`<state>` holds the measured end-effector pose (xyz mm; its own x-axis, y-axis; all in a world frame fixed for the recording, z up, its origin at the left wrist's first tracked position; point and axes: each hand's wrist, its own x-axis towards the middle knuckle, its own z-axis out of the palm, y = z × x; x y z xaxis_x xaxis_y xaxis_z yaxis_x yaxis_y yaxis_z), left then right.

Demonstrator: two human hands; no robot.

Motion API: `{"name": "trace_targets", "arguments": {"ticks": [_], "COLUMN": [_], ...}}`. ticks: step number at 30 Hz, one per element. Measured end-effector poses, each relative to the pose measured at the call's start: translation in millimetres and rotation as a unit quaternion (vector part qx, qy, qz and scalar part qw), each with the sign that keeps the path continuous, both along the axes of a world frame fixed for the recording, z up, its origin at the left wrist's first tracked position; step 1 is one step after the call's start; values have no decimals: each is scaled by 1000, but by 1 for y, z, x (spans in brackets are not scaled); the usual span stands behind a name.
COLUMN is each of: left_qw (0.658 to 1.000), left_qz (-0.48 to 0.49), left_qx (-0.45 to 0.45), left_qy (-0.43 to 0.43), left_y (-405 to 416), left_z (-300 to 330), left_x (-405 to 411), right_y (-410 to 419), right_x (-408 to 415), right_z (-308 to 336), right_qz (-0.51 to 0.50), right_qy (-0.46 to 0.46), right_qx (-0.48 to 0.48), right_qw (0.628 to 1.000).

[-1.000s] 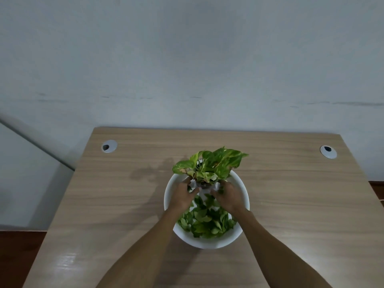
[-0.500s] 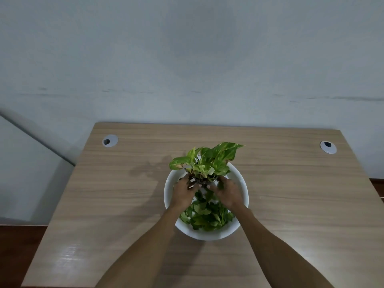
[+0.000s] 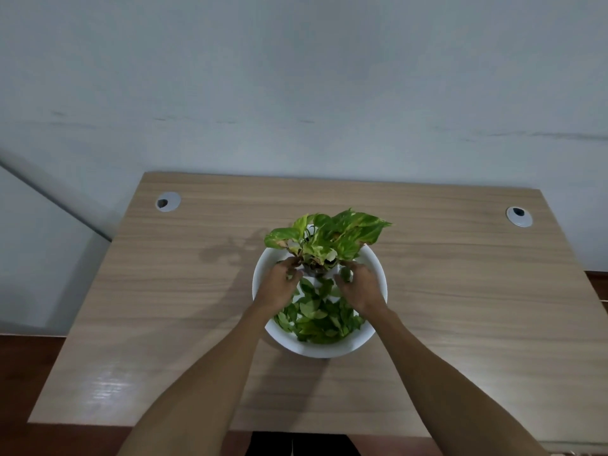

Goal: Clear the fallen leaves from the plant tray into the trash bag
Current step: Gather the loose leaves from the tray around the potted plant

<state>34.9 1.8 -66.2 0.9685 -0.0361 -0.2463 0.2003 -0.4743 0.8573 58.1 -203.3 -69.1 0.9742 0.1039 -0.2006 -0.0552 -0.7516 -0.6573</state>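
A round white plant tray (image 3: 375,337) sits mid-table, its near half covered with several loose green fallen leaves (image 3: 317,319). At the tray's far side stands a small potted plant (image 3: 332,236) with yellow-green variegated leaves; its small pale pot (image 3: 316,273) is mostly hidden. My left hand (image 3: 279,286) curls around the pot's left side and my right hand (image 3: 360,286) around its right side, both over the tray. No trash bag is in view.
The tray rests on a light wood-grain desk (image 3: 460,307) against a pale wall. Two round grey cable grommets sit at the back left (image 3: 168,201) and back right (image 3: 519,216). The desk's near edge lies just below my forearms.
Both hands stay clasped on the pot. The plant has shifted slightly up and toward the tray's far rim, and my view has tilted a little.
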Motion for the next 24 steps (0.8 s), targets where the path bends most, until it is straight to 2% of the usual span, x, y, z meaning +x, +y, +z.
{"name": "trace_targets", "arguments": {"ticks": [3,5,8,10,12,14,19,22,24], "left_qw": [989,975,954,927,914,915,914,903,907], "left_qz": [-4,-13,-103,-177,-198,-176,-136,-130,-119], "left_qx": [139,206,274,328,350,352,376,399,386], "left_qy": [-56,-88,-58,-40,-63,-85,-65,-94,-120], "left_y": [10,17,23,21,16,12,5,6,9], "left_z": [3,3,-7,-13,-16,-14,-5,5,11], "left_x": [-3,-2,0,-1,-8,-18,-40,-51,-49], "right_y": [-12,-18,-18,-15,-14,-14,-5,-1,-2], "right_x": [-6,-5,-4,-5,-8,-16,-46,-65,-63], "right_z": [3,1,-6,-11,-11,-7,4,9,12], "right_qz": [-6,23,91,132,147,154,144,148,122], "right_qy": [-40,-33,19,16,7,14,27,27,25], "right_qx": [19,-20,-98,-161,-191,-202,-183,-183,-198], "right_qw": [999,999,991,978,971,967,972,972,972]}}
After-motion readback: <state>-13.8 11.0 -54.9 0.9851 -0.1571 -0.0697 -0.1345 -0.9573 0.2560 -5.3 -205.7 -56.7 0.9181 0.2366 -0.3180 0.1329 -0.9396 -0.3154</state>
